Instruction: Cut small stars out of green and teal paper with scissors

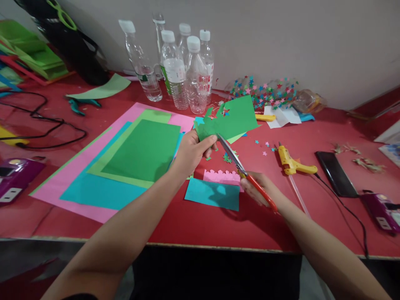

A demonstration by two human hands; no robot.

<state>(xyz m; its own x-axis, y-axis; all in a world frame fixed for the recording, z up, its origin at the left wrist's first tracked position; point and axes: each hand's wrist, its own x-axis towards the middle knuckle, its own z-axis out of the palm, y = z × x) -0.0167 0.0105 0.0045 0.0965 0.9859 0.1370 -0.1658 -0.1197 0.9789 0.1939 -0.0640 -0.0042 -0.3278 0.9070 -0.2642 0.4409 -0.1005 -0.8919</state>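
My left hand (199,146) pinches the near edge of a dark green sheet of paper (239,116), which has jagged cut-outs along its left side. In my right hand (258,187) is a pair of scissors (233,157) with orange-red handles. The blade tips meet the paper close to my left thumb; whether the blades are parted is hard to see. Below the hands lie a blue paper strip (212,195) and a pink strip (222,176) with a notched upper edge. Small green paper pieces (229,157) are scattered under the sheet.
Stacked coloured paper (140,146) covers the left middle of the red table. Several plastic bottles (196,79) stand by the wall, beside a star-covered bottle (265,92) lying down. To the right are a yellow glue gun (292,160), its cord, and a black phone (336,173).
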